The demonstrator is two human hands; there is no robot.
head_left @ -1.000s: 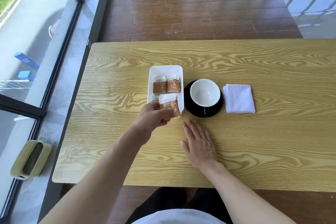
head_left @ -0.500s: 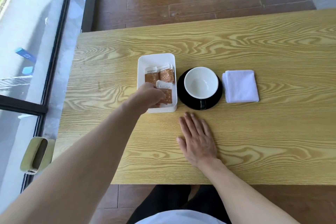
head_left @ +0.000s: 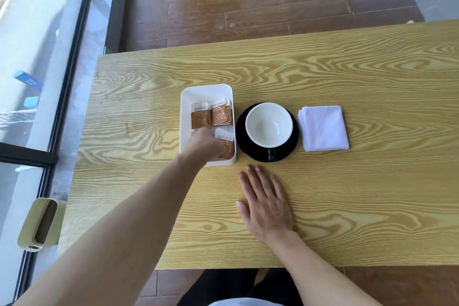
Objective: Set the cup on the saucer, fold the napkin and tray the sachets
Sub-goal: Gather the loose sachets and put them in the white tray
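The left hand [head_left: 206,144] reaches into the near end of the white tray [head_left: 207,89] and hides its own fingertips, so whether they pinch the nearest sachet [head_left: 226,140] or only rest on it cannot be told. More sachets [head_left: 211,115] lie at the tray's far end. The right hand [head_left: 267,204] lies flat on the table [head_left: 347,69], fingers straight and slightly spread, holding nothing. The cup [head_left: 269,125] sits on the black saucer [head_left: 242,136]; the folded napkin [head_left: 323,128] lies just right of it.
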